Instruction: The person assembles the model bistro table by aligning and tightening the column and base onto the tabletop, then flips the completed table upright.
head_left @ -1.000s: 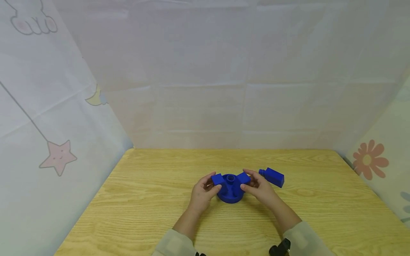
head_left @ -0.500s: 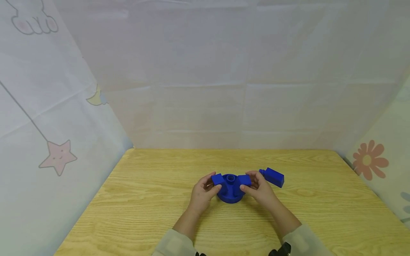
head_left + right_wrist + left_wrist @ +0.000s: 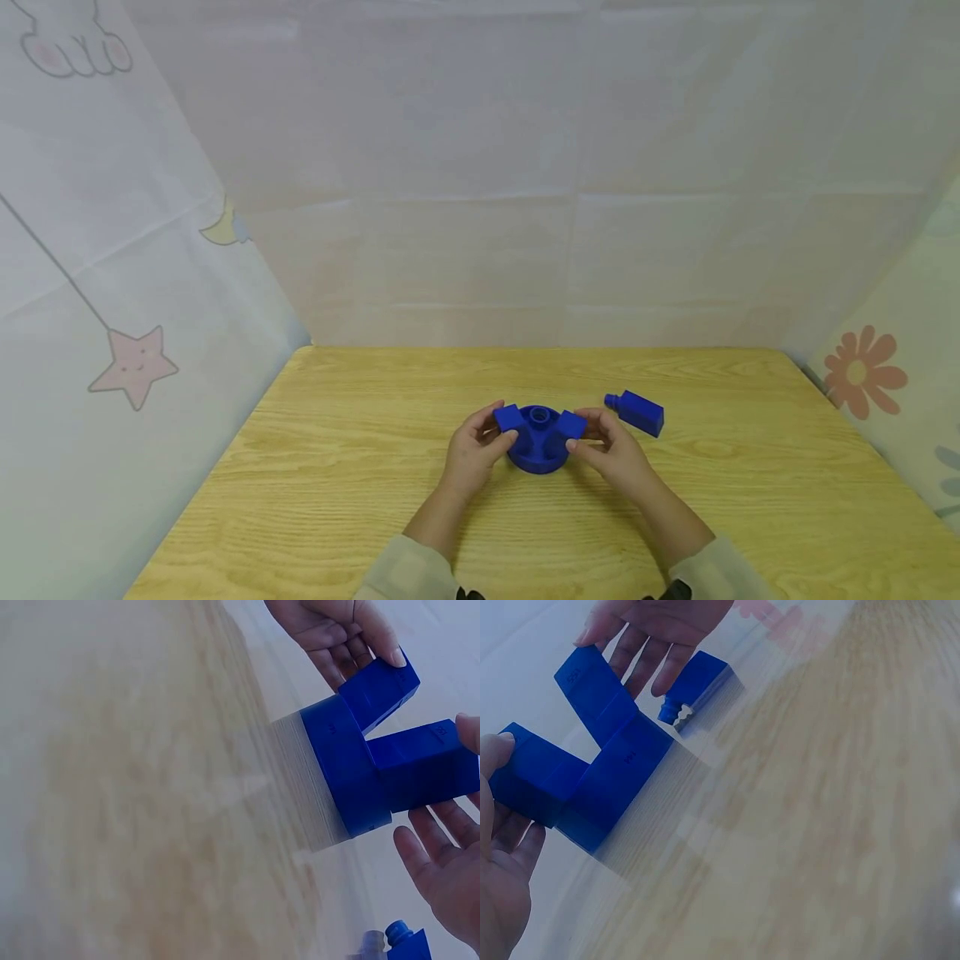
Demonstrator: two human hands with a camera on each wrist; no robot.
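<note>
Mid-table, blue hub (image 3: pixel 538 450) between left hand (image 3: pixel 472 454), right hand (image 3: pixel 611 454).

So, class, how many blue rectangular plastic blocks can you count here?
3: two plugged into the round blue plastic hub, left block and right block; a loose block on the table, right.
</note>
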